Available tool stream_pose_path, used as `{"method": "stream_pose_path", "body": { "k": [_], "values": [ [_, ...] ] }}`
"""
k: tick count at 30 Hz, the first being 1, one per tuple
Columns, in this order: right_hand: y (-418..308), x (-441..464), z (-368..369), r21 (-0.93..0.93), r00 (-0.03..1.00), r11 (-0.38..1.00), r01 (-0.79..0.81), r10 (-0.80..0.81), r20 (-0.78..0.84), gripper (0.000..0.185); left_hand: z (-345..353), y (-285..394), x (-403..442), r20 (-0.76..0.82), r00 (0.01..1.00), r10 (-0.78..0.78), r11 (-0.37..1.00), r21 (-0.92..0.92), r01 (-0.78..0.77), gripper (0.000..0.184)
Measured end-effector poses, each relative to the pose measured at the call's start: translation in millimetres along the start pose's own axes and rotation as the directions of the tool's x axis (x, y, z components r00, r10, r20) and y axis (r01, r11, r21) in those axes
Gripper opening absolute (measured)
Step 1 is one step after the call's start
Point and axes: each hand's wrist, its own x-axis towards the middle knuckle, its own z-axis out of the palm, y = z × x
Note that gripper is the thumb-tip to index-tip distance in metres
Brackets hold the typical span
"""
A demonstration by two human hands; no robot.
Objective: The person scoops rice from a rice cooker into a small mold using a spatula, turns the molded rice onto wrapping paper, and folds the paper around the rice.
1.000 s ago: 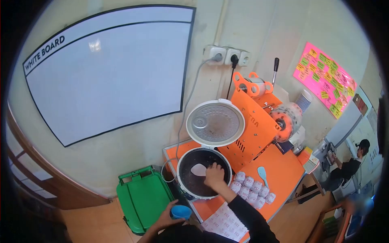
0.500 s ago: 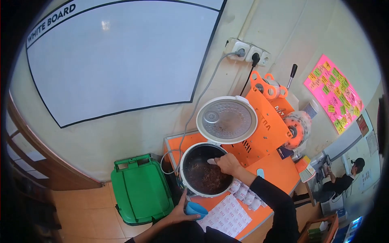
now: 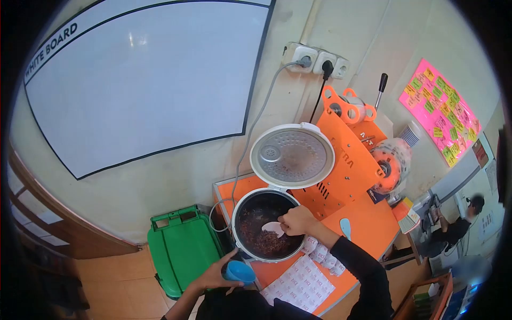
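The right hand (image 3: 298,220) grips a pale paddle (image 3: 273,229) inside the open cooker (image 3: 266,199), its blade left of that hand among dark grains (image 3: 264,246), apparently rice. The left hand (image 3: 215,277), just below the cooker, holds a blue cup (image 3: 240,272). Right of it, printed paper (image 3: 298,285) lies on the orange surface (image 3: 368,224).

Pale wall (image 3: 176,192); whiteboard (image 3: 149,85) (w/ glare (image 3: 131,39)); tiled flr (image 3: 112,277).

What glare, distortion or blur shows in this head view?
In the head view: glare spots on the whiteboard, whose edges bow; black corners; a blurred patch at lower right; the right hand and pale paddle fairly distinct.
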Motion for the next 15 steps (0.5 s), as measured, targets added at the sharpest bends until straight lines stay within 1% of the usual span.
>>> {"method": "stream_pose_path", "body": {
  "k": [2, 4, 5, 6, 7, 8, 10, 11, 12, 13, 14, 15],
  "values": [
    [1.6, 2.8, 1.1, 0.058, 0.999, 0.998, 0.021, -0.023, 0.037, 0.019, -5.1, 8.8, -3.6, 0.009, 1.0, -0.003, 1.0, 0.01, 0.003, 0.121],
    [0.5, 6.0, 1.6, 0.102, 0.998, 0.995, 0.023, -0.03, 0.061, 0.02, -0.9, 17.9, 1.4, 0.196, 0.978, -0.073, 0.993, -0.081, 0.091, 0.122],
    [0.5, 8.9, 0.6, 0.139, 0.996, 0.99, 0.024, -0.036, 0.085, 0.02, 3.2, 13.2, 4.1, 0.194, 0.978, -0.073, 0.993, -0.078, 0.09, 0.122],
    [-1.0, 12.1, 0.5, 0.138, 0.996, 0.99, 0.026, -0.037, 0.082, 0.02, 10.3, 4.2, 7.1, 0.175, 0.984, -0.04, 0.996, -0.071, 0.053, 0.122],
    [-4.1, 15.7, 2.0, 0.153, 0.992, 0.988, 0.024, -0.042, 0.119, 0.021, 15.0, -3.5, 9.1, 0.156, 0.988, -0.008, 0.998, -0.065, 0.018, 0.123],
    [-6.3, 18.6, 4.1, 0.168, 0.986, 0.986, 0.023, -0.05, 0.159, 0.022, 14.7, 1.3, 9.1, 0.153, 0.988, -0.008, 0.998, -0.068, 0.019, 0.123],
    [-10.4, 21.7, 11.9, 0.204, 0.98, 0.979, 0.008, -0.048, 0.191, 0.023, 13.4, 13.3, 5.0, 0.182, 0.978, -0.101, 0.986, -0.113, 0.122, 0.123],
    [-11.5, 23.5, 14.8, 0.236, 0.975, 0.972, -0.01, -0.042, 0.218, 0.024, 16.4, 11.0, 5.4, 0.177, 0.979, -0.101, 0.986, -0.117, 0.123, 0.123],
    [-12.1, 24.6, 17.1, 0.234, 0.975, 0.972, -0.006, -0.046, 0.218, 0.024, 20.3, 6.6, 6.2, 0.166, 0.985, -0.053, 0.991, -0.115, 0.073, 0.123],
    [-11.3, 25.7, 18.3, 0.28, 0.974, 0.96, -0.022, -0.043, 0.224, 0.026, 20.9, 4.8, 7.9, 0.157, 0.988, -0.003, 0.994, -0.108, 0.02, 0.122],
    [-10.9, 27.2, 18.2, 0.327, 0.973, 0.944, -0.04, -0.038, 0.229, 0.028, 18.7, 5.9, 9.0, 0.157, 0.988, -0.001, 0.994, -0.104, 0.018, 0.122],
    [-9.8, 28.7, 18.2, 0.327, 0.973, 0.944, -0.041, -0.036, 0.226, 0.028, 17.2, 7.5, 9.2, 0.17, 0.985, 0.007, 0.995, -0.104, 0.01, 0.121]
  ]
}}
